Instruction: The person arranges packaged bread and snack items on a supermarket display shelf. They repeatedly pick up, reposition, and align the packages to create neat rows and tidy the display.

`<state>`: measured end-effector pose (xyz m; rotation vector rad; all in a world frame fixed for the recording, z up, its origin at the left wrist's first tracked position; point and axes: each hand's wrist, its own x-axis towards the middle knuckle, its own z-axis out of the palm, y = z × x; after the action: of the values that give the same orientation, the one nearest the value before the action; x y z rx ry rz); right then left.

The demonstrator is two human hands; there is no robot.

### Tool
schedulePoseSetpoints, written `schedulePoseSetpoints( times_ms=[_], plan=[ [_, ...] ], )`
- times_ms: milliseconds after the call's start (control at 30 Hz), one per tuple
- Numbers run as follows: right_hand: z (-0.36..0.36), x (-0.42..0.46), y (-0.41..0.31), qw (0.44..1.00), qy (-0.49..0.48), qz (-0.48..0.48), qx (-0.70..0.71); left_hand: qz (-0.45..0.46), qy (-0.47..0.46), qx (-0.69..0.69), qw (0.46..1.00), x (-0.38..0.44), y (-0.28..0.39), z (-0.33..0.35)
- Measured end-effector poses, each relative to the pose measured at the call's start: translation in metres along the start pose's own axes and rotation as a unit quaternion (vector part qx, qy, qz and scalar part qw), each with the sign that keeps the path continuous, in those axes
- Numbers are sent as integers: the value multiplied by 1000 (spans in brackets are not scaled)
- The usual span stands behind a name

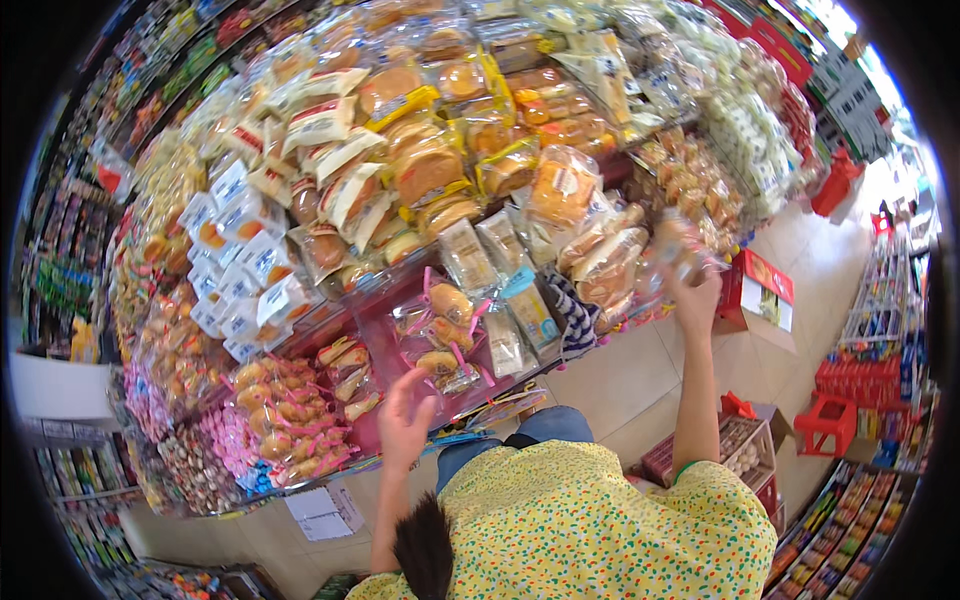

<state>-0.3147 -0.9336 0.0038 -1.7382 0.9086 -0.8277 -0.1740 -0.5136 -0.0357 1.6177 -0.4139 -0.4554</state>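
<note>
My right hand (696,291) is raised at the right front edge of a heaped display of wrapped baked goods. It grips a clear plastic packet (681,241), which is blurred, so its contents are hard to make out. My left hand (405,421) is empty with fingers apart, over the front edge of the display. Just beyond it, small bread rolls in clear bags with pink ties (450,322) lie in a pink compartment (386,360). Wrapped long bread (611,262) and a navy-and-white patterned cloth (576,319) are left of my right hand.
White-and-blue packets (244,255) and wrapped round cakes (427,169) fill the middle of the display. A red carton (757,289) stands on the tiled floor to the right. Farther off are a red stool (825,424) and a crate (742,450). Stocked shelves (847,525) line the sides.
</note>
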Motion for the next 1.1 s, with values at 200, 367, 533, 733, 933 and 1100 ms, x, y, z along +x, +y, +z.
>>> schedulePoseSetpoints(
  times_ms=[200,367,533,733,933,1100],
  plan=[
    [72,-101,-72,963,-217,7,-157,-21,-178,-253,951,42,37,138],
    [54,-94,-64,912,-386,-139,32,-147,-114,-340,922,62,20,151],
    [10,51,70,980,-78,-1,-181,-164,-252,-574,761,56,6,112],
    [37,145,224,872,-148,329,-330,-139,-221,-604,753,22,-6,83],
    [75,148,216,808,-16,519,-278,-130,-158,-567,798,-9,-11,63],
    [67,143,203,807,41,544,-226,-140,-133,-567,801,-18,-11,52]
  ],
)
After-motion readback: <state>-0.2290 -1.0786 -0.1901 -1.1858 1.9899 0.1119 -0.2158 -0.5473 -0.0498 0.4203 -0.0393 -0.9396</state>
